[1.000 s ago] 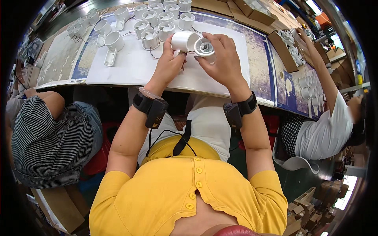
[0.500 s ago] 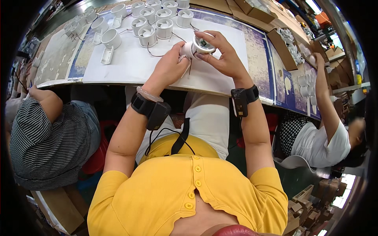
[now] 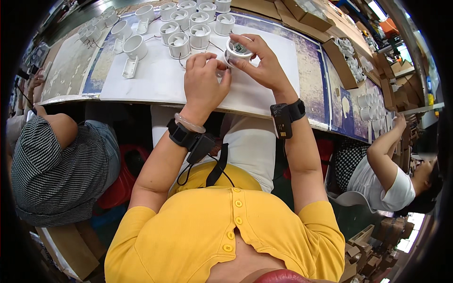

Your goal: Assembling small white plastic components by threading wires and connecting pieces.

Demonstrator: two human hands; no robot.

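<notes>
My right hand grips a small white fan housing just above the white sheet, thumb on the near side and fingers over the rim. Its round mouth faces up, and a small green circuit board shows inside. Close to its lower left side is my left hand, with fingers curled and the thumb and forefinger drawn together. What they pinch, if anything, is too small to make out. Several white fan housings with blades inside stand upright beyond my left hand, thin dark wires trailing from them.
White cups with side handles lie on the left of the white sheet. An open carton of bagged white parts sits at the right. People work on both sides, one in a checked top, another in a white shirt near white cups.
My left hand has come off the housing's side and turned, its fingers now curled beside it. The housing has tipped more upright. The person at the right has drawn an arm nearer.
</notes>
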